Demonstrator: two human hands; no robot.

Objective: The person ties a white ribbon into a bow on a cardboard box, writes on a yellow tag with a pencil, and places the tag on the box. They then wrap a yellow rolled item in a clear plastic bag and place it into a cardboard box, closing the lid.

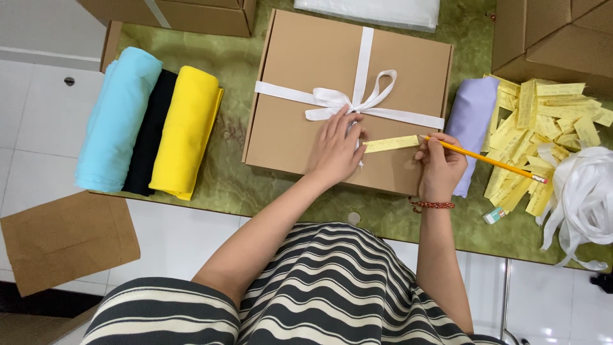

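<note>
Pressed flat, fingers spread, left hand (pixel 336 150) on the brown cardboard box (pixel 306 96), pinning the near end of a yellow paper strip (pixel 391 144) just below the white ribbon bow (pixel 348 99). Pinched around an orange pencil (pixel 488 160), right hand (pixel 439 167), tip touching the strip's far end. Rolled at far left on the green table (pixel 236 179): light blue (pixel 118 118), black (pixel 150 134) and yellow cloths (pixel 186 131). Heaped at right: lilac cloth (pixel 470 124), yellow slips (pixel 543 121), white ribbon (pixel 584 191).
</note>
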